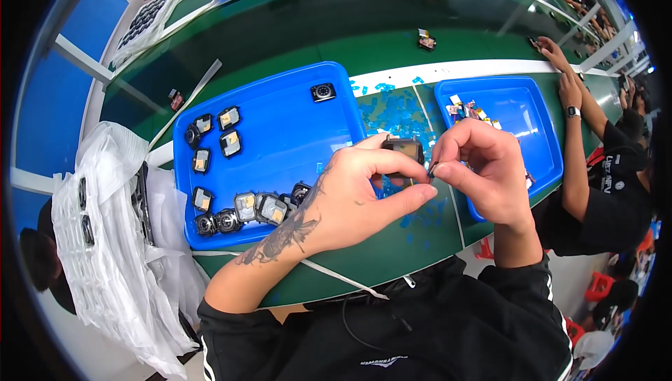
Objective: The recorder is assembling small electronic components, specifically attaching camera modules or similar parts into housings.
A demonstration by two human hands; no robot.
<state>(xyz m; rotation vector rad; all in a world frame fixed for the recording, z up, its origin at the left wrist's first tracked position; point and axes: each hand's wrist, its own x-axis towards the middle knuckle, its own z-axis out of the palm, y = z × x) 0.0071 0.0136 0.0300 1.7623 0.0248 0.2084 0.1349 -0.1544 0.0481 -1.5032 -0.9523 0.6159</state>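
Observation:
My left hand (360, 188) is closed around a dark, squarish watch housing (404, 147), held above the bench between two blue trays. Close against it, my right hand (490, 171) pinches a small dark piece (432, 169) between thumb and forefinger; its exact kind is too small to make out. Under my left wrist lies the large blue tray (280, 122), with several similar housings (245, 206) along its left and near sides. One more housing (323, 92) sits in its far right corner. Beneath my right hand, the smaller blue tray (532, 122) holds small parts (463, 109) with coloured bits.
Scraps of blue film (392, 109) litter the green bench (364, 272). Beyond a white rail runs a green conveyor belt (336, 24) carrying scattered assemblies (425, 40). A co-worker's arm (574, 101) reaches in at the right. White packing sheets (115, 241) hang at the left.

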